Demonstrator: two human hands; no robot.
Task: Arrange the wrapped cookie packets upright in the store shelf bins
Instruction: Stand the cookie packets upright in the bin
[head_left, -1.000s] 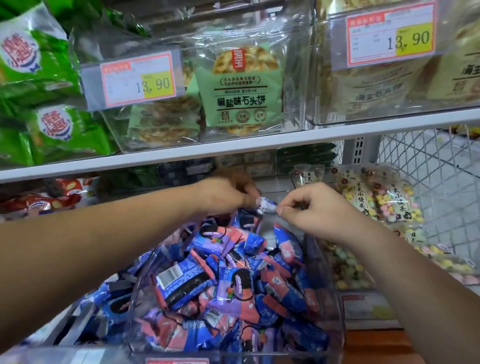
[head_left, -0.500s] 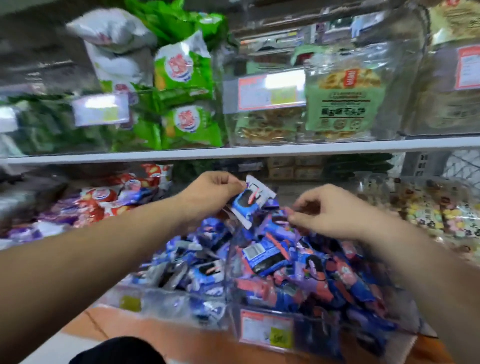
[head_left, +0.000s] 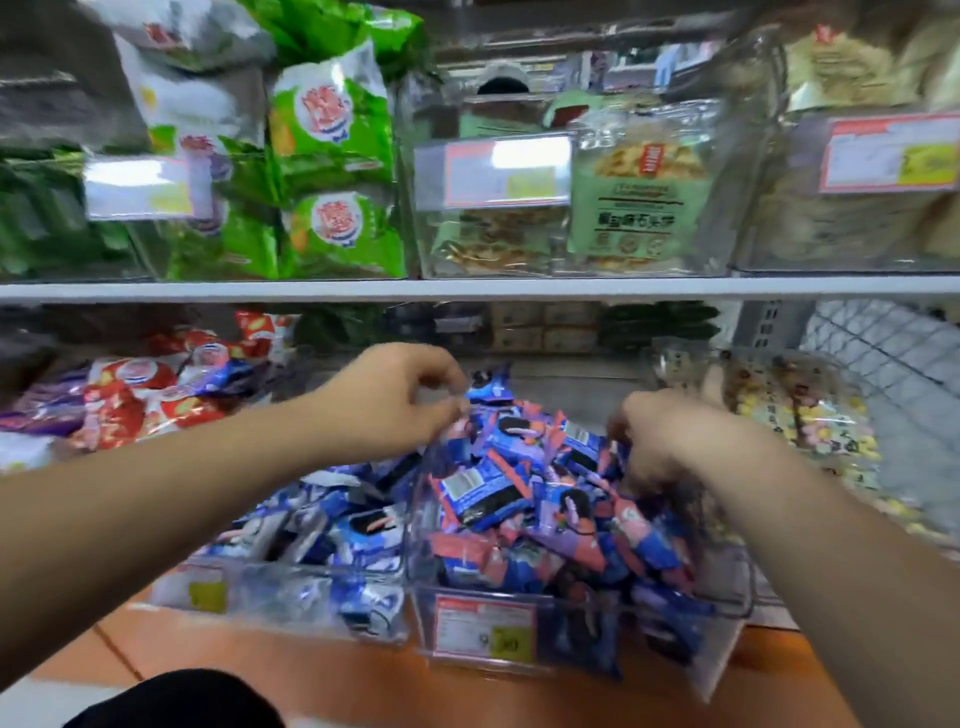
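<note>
Now left hand (head_left: 395, 402) pinches a blue packet (head_left: 491, 388); right hand (head_left: 670, 441) hold unclear. We should seat it upright below the pinch.

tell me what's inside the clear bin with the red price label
A loose heap of blue, pink and purple cookie packets fills the clear bin. Packets lower down and the bin floor are covered.

Two hands work over a clear bin (head_left: 737, 597) heaped with blue packets (head_left: 483, 488).
The left hand (head_left: 395, 400) pinches the edge of one packet (head_left: 491, 388) that stands upright at the back of the heap. The right hand (head_left: 670, 441) curls its fingers down into the heap, their hold hidden. A price tag (head_left: 485, 629) fronts the bin. Green bags (head_left: 332, 156) fill the shelf (head_left: 467, 288) above.
</note>
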